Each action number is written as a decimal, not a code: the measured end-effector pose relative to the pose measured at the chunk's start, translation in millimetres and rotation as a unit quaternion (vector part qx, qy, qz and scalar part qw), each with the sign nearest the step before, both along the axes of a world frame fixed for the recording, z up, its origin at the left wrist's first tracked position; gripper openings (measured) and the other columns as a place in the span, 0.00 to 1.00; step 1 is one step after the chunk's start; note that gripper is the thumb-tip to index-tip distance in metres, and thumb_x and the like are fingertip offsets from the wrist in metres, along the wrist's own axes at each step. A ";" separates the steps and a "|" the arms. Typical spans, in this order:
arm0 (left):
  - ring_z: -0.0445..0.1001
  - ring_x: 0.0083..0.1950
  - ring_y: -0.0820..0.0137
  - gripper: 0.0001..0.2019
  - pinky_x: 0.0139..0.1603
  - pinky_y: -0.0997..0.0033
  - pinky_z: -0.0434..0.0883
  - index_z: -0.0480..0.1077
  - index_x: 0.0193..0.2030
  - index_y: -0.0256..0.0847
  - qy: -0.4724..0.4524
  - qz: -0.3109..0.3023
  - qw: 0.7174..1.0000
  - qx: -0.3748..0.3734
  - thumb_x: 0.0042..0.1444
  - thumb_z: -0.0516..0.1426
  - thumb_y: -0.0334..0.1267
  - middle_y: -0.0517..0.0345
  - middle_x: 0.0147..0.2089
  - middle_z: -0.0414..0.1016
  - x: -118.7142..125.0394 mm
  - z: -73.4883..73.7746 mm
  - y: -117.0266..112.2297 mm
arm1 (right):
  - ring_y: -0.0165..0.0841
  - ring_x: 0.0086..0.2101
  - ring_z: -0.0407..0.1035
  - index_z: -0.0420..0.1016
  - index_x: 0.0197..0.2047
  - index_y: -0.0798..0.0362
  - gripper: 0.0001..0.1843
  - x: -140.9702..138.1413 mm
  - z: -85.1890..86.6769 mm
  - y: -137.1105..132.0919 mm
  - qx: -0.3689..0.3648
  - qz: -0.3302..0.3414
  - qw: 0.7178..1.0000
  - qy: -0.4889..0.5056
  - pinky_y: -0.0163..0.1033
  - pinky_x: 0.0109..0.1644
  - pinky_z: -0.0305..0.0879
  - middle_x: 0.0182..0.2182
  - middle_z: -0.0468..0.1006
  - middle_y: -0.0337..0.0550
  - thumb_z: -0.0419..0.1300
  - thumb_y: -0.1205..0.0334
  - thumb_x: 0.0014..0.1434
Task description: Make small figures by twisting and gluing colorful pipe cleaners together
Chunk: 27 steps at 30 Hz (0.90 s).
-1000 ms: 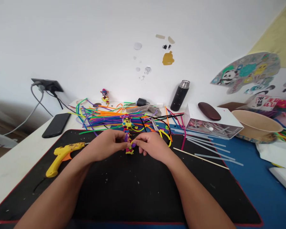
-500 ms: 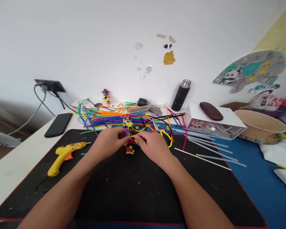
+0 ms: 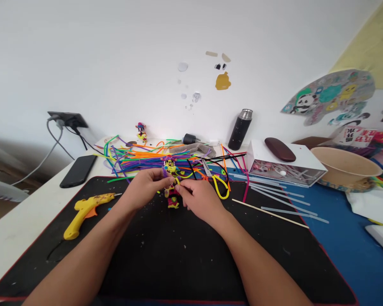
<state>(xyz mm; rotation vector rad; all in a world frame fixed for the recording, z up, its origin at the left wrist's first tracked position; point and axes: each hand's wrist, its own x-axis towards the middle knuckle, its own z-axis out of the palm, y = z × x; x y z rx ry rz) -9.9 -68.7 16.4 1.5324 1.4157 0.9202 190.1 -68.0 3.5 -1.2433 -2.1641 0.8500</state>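
Note:
A small pipe-cleaner figurine (image 3: 173,203) in magenta, yellow and purple stands upright between my hands over the black mat. My left hand (image 3: 149,187) is closed on its left side, thumb and fingers pinched near the chest. From the other side, my right hand (image 3: 204,197) pinches a short yellow pipe cleaner (image 3: 177,182) at the figurine's middle. The fingers hide much of the body, so how the yellow piece is joined cannot be made out. Right behind lies a heap of coloured pipe cleaners (image 3: 147,161), beside scissors with yellow handles (image 3: 221,187).
On the mat (image 3: 166,267), a yellow glue gun (image 3: 83,212) lies left and a thin wooden stick (image 3: 271,213) right, near clear glue sticks (image 3: 281,197). Further back are a phone (image 3: 78,171), another figurine (image 3: 141,132), a black flask (image 3: 240,129), a white box (image 3: 303,157) and a bowl (image 3: 347,163).
My fingers have shifted slightly around the figurine's middle, and the yellow pipe cleaner shows more upright between them. The view has tilted a little.

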 end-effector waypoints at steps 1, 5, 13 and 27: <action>0.74 0.34 0.65 0.17 0.40 0.67 0.70 0.79 0.32 0.40 -0.035 -0.005 0.999 -0.012 0.50 0.66 0.53 0.57 0.31 0.81 0.2 -0.2 -0.1 | 0.28 0.24 0.70 0.75 0.28 0.52 0.20 0.5 -1.1 0.5 -0.011 0.003 1.000 0.012 0.35 0.32 0.54 0.22 0.78 0.36 0.57 0.57 0.73; 0.69 0.30 0.69 0.16 0.34 0.69 0.68 0.78 0.30 0.40 -0.114 -0.032 0.992 -0.045 0.47 0.70 0.52 0.57 0.28 0.77 0.8 -2.1 -1.0 | 0.28 0.24 0.71 0.77 0.30 0.51 0.20 1.2 -5.0 2.0 -0.052 0.016 0.998 0.045 0.33 0.33 0.57 0.21 0.77 0.35 0.56 0.56 0.73; 0.66 0.28 0.71 0.19 0.32 0.70 0.67 0.76 0.28 0.39 -0.097 -0.068 0.991 -0.063 0.47 0.70 0.54 0.59 0.26 0.73 1.2 -2.0 -1.1 | 0.32 0.28 0.73 0.84 0.36 0.51 0.18 -1.0 -2.1 2.6 0.022 0.010 0.998 -0.050 0.36 0.33 0.54 0.27 0.82 0.41 0.57 0.55 0.73; 0.73 0.31 0.68 0.22 0.35 0.69 0.72 0.78 0.36 0.38 -0.073 -0.062 0.995 -0.014 0.48 0.71 0.56 0.57 0.32 0.79 2.7 -3.1 -1.4 | 0.36 0.35 0.77 0.86 0.44 0.49 0.17 -1.4 -5.1 3.2 0.093 -0.005 0.987 -0.128 0.39 0.34 0.52 0.37 0.87 0.46 0.56 0.54 0.74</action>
